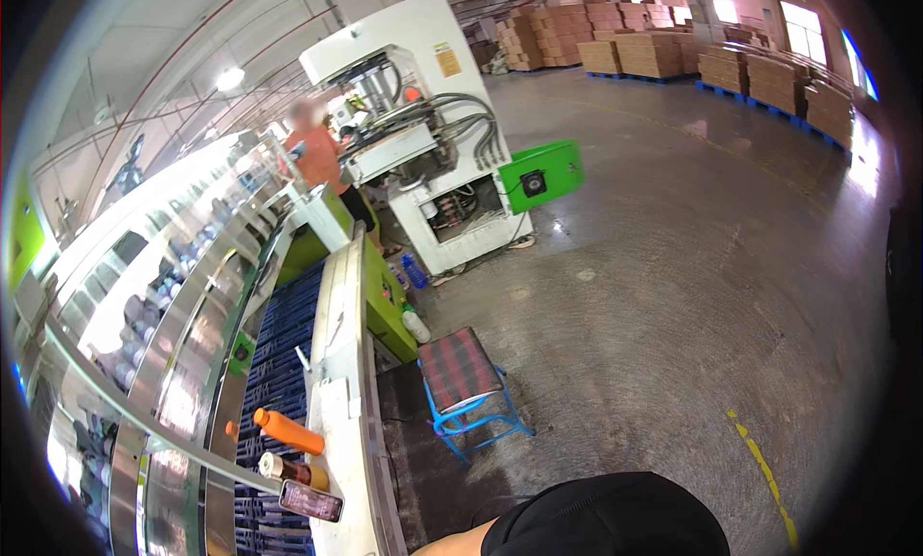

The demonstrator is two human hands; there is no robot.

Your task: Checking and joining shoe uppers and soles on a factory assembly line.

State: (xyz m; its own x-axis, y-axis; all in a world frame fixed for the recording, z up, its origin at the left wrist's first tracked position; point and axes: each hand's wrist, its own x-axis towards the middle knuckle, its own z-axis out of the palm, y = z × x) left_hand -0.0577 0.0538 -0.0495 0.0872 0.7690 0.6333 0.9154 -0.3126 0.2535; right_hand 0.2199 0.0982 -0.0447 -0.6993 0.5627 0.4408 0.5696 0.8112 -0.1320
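Neither of my hands shows; only a strip of my bare skin and my black clothing appear at the lower edge. Left of them runs a long machine with a pale ledge. On the ledge are an orange bottle, a brownish bottle with a cream cap and a phone with a lit screen. Beyond the ledge lie rows of dark blue slats. A stool with a checked seat and blue legs stands beside the machine.
A co-worker in an orange top stands at a white machine with an open green door panel. A white bottle and a blue bottle stand on the floor. Stacked cartons on blue pallets line the back.
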